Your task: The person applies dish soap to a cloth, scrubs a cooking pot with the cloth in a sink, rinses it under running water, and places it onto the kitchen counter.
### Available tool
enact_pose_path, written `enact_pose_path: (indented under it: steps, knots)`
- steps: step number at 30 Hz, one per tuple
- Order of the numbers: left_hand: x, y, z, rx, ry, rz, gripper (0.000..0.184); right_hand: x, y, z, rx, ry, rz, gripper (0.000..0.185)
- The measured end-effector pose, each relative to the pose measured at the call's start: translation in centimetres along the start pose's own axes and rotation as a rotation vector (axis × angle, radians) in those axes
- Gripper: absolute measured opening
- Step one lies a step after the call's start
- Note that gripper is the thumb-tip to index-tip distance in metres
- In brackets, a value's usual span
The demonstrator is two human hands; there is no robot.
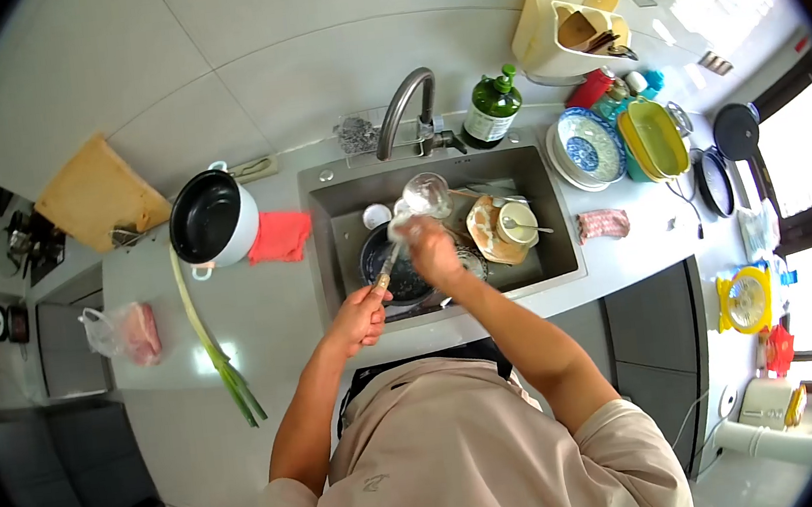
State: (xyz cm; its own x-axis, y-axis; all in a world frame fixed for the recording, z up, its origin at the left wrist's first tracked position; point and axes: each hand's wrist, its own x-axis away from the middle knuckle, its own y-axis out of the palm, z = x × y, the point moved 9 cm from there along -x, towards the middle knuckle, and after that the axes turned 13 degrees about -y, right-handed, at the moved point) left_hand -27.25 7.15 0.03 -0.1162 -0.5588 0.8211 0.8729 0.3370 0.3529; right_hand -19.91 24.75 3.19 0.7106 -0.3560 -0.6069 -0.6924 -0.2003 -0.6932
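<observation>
My left hand (361, 320) is closed round the light brown handle of a slim metal utensil (389, 266), at the front left of the sink (563, 237). The utensil points away from me; its far end is hidden, so I cannot tell its exact kind. Over that end, my right hand (434, 253) is closed on a whitish, soft-looking scrubbing pad (401, 228). Below both hands sits a dark pot (372, 254) in the sink. A clear glass bowl (427, 195) and a small white cup (376, 216) lie beyond it. Stacked dishes (495, 234) with a spoon are on the right.
The faucet (404, 95) arches over the sink's back edge beside a green soap bottle (492, 108). Left are a black-lined pot (208, 220), a red cloth (279, 237), a leek (210, 343) and bagged meat (140, 333). Right are bowls (590, 145) and a folded cloth (603, 224).
</observation>
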Motion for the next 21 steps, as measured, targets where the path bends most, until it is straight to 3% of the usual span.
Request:
enact_pose_path:
  steps: [2, 5, 8, 9, 11, 12, 15, 18, 20, 21]
  knots:
    - [-0.3, -1.1, -0.3, 0.023, -0.005, -0.007, 0.033, 0.1, 0.4, -3.7, -0.098, 0.003, -0.072, 0.039]
    - [-0.6, -2.4, -0.9, -0.039, -0.024, -0.007, 0.035, 1.3, 1.0, -0.7, -0.079, 0.135, -0.020, 0.040]
    - [-1.8, -2.1, -1.2, -0.188, 0.003, -0.040, 0.039, 4.6, -1.0, 3.8, 0.039, 0.544, 0.155, 0.036]
    - [-2.4, -2.0, -0.9, -0.279, 0.055, -0.004, 0.042, 5.0, -1.1, 4.1, 0.050, 0.554, 0.146, 0.036]
    - [-3.7, -1.0, -1.1, -0.362, 0.100, 0.023, 0.046, 9.6, -0.9, 6.6, -0.119, 1.045, 0.223, 0.035]
    - [-4.6, -0.5, -1.3, -0.338, 0.072, 0.026, 0.047, 9.8, -1.0, 6.6, -0.113, 1.050, 0.220, 0.035]
    - [-7.3, 1.8, -1.1, -0.300, 0.059, -0.030, 0.050, 12.2, 1.4, 6.5, -0.553, 1.377, 0.308, 0.043]
    - [-9.9, 4.6, -0.8, -0.315, 0.059, -0.091, 0.051, 12.9, 3.5, 7.5, -0.665, 1.390, 0.106, 0.042]
    - [-11.5, 6.6, -1.0, -0.355, 0.015, -0.133, 0.050, 15.2, 4.2, 10.4, -0.713, 1.436, 0.204, 0.036]
    - [-11.9, 7.2, -0.7, -0.358, -0.014, -0.109, 0.052, 15.6, 3.9, 11.4, -0.644, 1.456, 0.147, 0.036]
